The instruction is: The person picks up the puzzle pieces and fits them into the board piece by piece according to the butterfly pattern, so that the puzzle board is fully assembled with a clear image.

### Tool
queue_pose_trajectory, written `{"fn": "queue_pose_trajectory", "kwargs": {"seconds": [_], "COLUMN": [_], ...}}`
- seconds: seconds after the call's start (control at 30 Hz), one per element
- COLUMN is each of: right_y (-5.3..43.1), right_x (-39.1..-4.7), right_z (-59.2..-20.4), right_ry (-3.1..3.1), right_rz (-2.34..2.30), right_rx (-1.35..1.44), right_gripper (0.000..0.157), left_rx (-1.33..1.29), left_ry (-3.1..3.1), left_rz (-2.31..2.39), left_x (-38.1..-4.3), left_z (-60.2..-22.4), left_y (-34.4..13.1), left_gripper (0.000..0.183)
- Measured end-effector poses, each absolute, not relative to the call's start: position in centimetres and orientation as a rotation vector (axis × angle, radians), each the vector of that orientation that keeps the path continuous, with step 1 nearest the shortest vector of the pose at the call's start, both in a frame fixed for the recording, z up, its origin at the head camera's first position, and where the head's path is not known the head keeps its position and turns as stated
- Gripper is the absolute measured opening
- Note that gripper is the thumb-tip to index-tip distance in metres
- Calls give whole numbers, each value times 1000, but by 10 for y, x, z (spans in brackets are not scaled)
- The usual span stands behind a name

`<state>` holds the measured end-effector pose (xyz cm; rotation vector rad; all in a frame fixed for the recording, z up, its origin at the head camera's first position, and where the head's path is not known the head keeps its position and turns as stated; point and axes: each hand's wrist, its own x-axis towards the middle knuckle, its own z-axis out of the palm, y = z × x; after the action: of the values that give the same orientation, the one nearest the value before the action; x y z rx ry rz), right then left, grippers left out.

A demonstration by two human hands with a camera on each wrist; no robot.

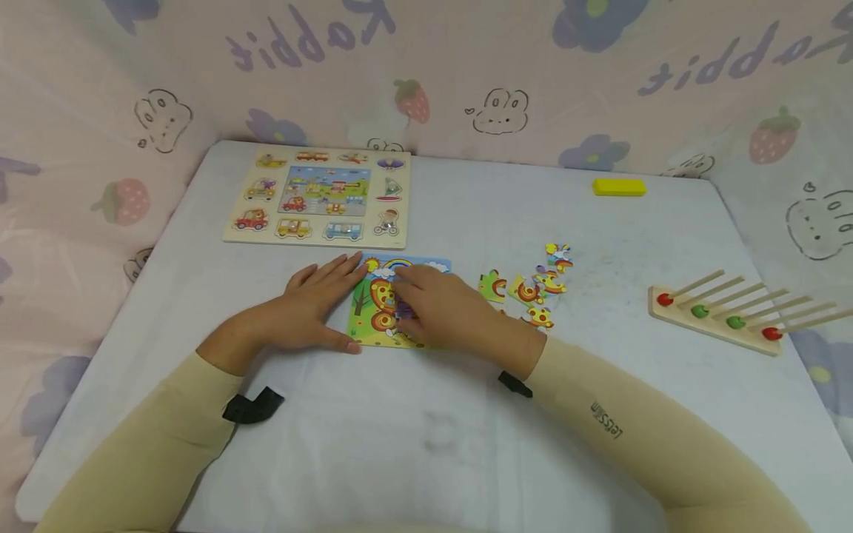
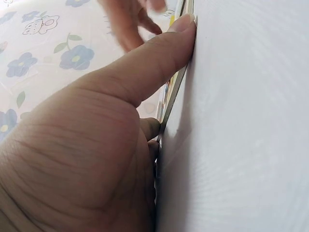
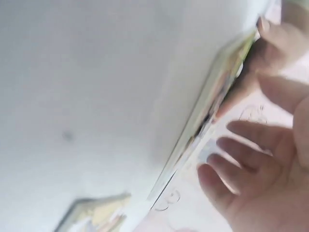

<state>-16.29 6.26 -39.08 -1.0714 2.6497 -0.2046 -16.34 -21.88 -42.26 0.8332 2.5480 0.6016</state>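
Puzzle board [image 1: 373,343] looks partly filled, its right side hidden. The left hand [image 1: 306,311] touches its left edge, thumb spread from fingers; the right hand [image 1: 453,307], fingers apart, is over it. Loose pieces [image 1: 526,289] right of it seem unplaced.

Puzzle board [image 1: 382,296] partly hidden; sleeves [image 1: 153,433] cut off at bottom edge.
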Motion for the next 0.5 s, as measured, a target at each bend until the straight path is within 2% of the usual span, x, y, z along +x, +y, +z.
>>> {"fn": "queue_pose_trajectory", "kwargs": {"seconds": [0.1,0.2,0.5], "right_y": [66,70,75], "right_x": [-151,-144,-146], "right_z": [-393,-392,-391], "right_ry": [2558,2517,2500], "right_rz": [-89,-59,-73], "right_rx": [-1178,-1173,-1187], "right_gripper": [75,81,84], "left_rx": [824,826,829], "left_ry": [2550,2550,2548], "left_rz": [598,605,607], "left_x": [-163,-163,-164], "left_z": [-421,-421,-424], "left_y": [-219,-218,-218], "left_gripper": [127,126,127]}}
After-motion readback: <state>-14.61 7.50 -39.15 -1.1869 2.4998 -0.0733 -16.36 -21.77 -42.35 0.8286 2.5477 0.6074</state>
